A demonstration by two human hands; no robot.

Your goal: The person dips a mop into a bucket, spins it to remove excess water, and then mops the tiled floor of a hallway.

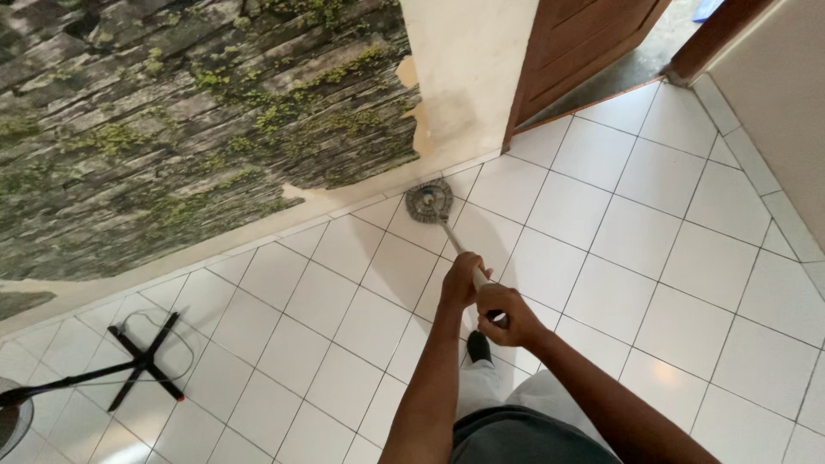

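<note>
Both hands grip the handle [460, 253] of a spin mop. The left hand [461, 279] is clenched around the pole farther along, and the right hand [505, 314] is clenched around its near end, close to the person's body. The pole runs away from the hands to the round grey mop head [429, 202], which lies flat on the white tiled floor [653, 258], just beside the base of the far wall where the stone-pattern wallpaper [172, 112] ends in a torn edge.

The mop looks light: a thin, stiff pole, probably metal, though the view is too small to be sure. The head seems soft and stringy, likely to drag a little when wet on smooth tile. Two hands spaced along the pole suit it, one steering and one pushing. Glossy tiles may be slippery underfoot.

A fan stand with a black cross base [142, 365] stands on the near left, well apart from the mop. A brown wooden door [584, 43] is at the far right.
</note>
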